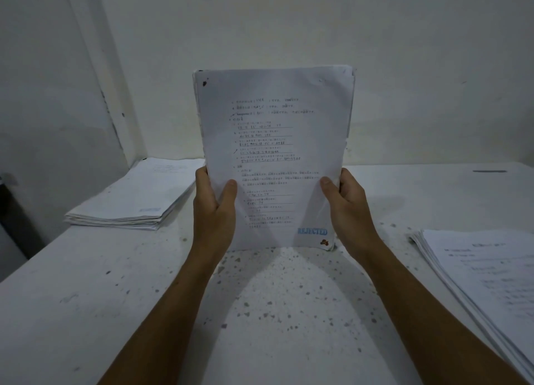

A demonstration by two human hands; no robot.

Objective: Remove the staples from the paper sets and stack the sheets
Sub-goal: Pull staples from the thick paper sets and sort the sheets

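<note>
White sheets [274, 153] with blue stamp [312, 231], grey-speckled white table [274, 298]

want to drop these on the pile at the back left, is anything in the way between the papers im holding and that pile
Nothing visible is. The held papers stand upright on the table, gripped at their sides by the left hand and right hand. The back-left pile has bare tabletop between it and them, and nothing lies on top of it.

Dim bluish light, soft forearm shadows, wide-angle bending, slight blur.
</note>
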